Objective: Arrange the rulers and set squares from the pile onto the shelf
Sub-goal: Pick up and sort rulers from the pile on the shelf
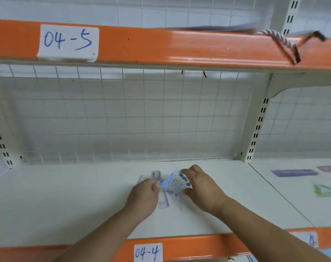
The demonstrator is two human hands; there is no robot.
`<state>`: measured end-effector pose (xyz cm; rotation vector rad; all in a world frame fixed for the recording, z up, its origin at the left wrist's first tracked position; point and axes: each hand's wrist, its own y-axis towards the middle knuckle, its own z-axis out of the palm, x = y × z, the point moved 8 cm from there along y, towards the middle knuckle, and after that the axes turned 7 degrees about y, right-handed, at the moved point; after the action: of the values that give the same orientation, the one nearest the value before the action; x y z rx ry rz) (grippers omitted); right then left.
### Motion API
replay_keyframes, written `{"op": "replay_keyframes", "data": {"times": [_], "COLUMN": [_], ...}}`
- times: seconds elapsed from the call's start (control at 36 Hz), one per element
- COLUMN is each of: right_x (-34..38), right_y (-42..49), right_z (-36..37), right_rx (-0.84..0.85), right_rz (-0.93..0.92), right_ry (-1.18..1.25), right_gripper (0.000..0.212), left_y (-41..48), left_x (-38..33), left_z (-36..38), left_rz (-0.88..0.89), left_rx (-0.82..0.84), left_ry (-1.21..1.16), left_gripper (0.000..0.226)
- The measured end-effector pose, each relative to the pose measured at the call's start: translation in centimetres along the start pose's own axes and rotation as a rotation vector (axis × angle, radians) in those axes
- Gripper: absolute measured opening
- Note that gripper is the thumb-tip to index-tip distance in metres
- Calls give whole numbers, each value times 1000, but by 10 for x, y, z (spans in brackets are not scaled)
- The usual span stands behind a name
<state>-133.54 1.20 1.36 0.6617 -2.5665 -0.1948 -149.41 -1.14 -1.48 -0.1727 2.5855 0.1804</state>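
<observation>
Both hands over the white shelf [66, 195] tagged 04-4 [148, 252]. Left hand [143, 193] and right hand [200, 188] grip a blurred bundle of clear rulers and set squares [173, 183] between them, fingers curled on its edges, mid-shelf, just above or touching the surface; cannot tell which. Purple ruler [294, 173] and green set square [326, 190] lie on next bay, right. Label 04-5 [68, 41] on beam above.

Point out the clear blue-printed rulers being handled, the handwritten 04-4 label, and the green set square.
clear blue-printed rulers [173, 183]: head view, middle of the bundle.
04-4 label [147, 252]: head view, on the writing.
green set square [326, 190]: head view, its body.
</observation>
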Motion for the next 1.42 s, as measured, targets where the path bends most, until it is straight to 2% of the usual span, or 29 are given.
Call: {"op": "replay_keyframes", "data": {"times": [0.11, 0.33, 0.53, 0.92, 1.06, 1.19, 1.42], "right_x": [-11, -38, -80, -225, -275, -319, -380], "right_y": [-17, -55, -99, -232, -280, -318, -352], "right_z": [-4, -19, -53, -166, -205, -235, -270], "right_rx": [-10, -54, -104, -108, -100, -92, -135], "right_rz": [43, 134, 200, 304, 316, 359, 414], "right_ry": [2, -28, -50, -97, -126, -113, -98], "right_gripper": [45, 48, 47, 44, 43, 44, 46], "left_y": [-3, -20, -33, -91, -108, -122, -122], "left_x": [-17, -53, -112, -292, -343, -391, -462], "left_z": [3, 37, 61, 153, 194, 228, 271], "left_rz": [117, 250, 327, 363, 353, 389, 442], "left_rx": [-52, 53, 80, 94, 117, 150, 208], "left_ry": [107, 187, 225, 165, 186, 248, 303], "left_gripper": [32, 30, 33, 32, 19, 18, 27]}}
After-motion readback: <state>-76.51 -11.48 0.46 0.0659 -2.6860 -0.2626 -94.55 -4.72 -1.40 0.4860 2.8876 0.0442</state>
